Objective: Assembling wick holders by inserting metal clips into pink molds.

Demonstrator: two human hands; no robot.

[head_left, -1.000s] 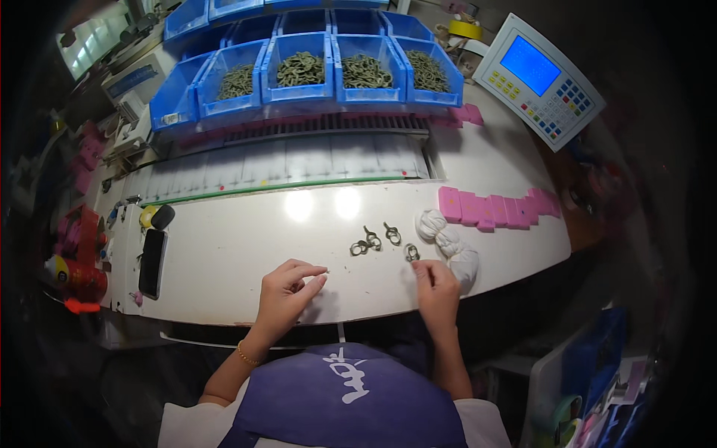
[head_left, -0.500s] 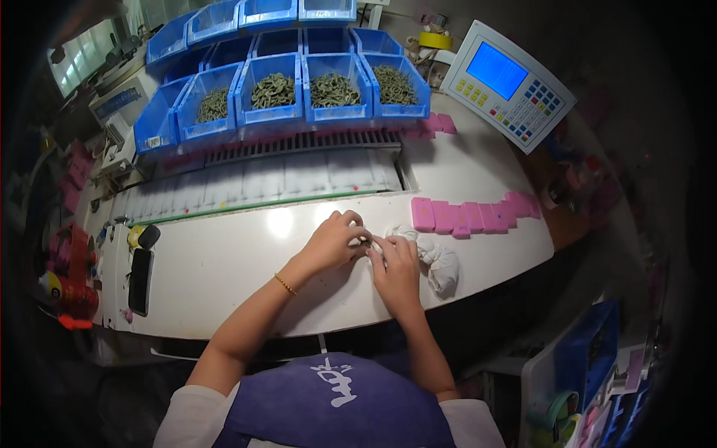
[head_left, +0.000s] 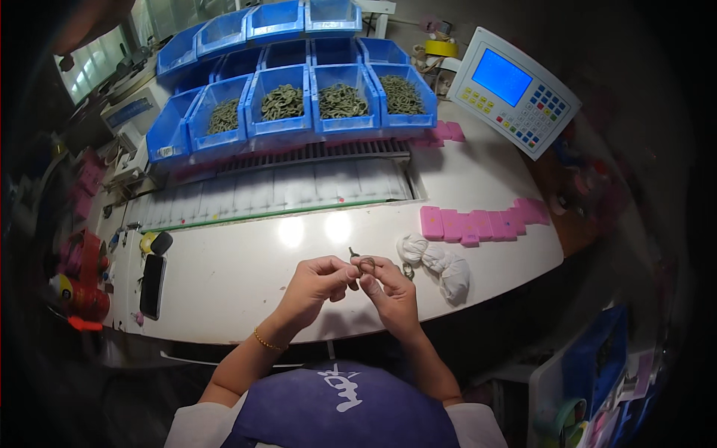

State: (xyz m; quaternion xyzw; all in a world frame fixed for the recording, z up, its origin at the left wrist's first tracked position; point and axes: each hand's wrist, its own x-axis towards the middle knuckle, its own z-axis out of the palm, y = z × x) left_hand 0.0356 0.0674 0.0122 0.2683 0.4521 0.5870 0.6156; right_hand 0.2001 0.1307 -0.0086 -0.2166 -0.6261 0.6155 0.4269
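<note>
My left hand (head_left: 317,284) and my right hand (head_left: 392,295) meet above the front of the white worktop, fingertips closed together. Between them is a small dark metal piece with a loop (head_left: 367,264); a thin end sticks up beside the left fingertips. Both hands pinch it, and the fingers hide part of its shape. Close to my right fingers, another small dark looped piece (head_left: 408,271) lies by a knotted white cloth bundle (head_left: 437,263).
Blue bins (head_left: 280,101) holding greenish metal pieces stand at the back. A row of pink blocks (head_left: 478,225) lies right, below a keypad console (head_left: 515,89) with a lit blue screen. A phone (head_left: 152,286) rests left. A long light panel (head_left: 276,194) crosses the worktop.
Both hands have drawn back from the cloth bundle toward me and lifted. The looped metal piece now shows between the fingertips, and another is uncovered beside the cloth. The view has shifted slightly.
</note>
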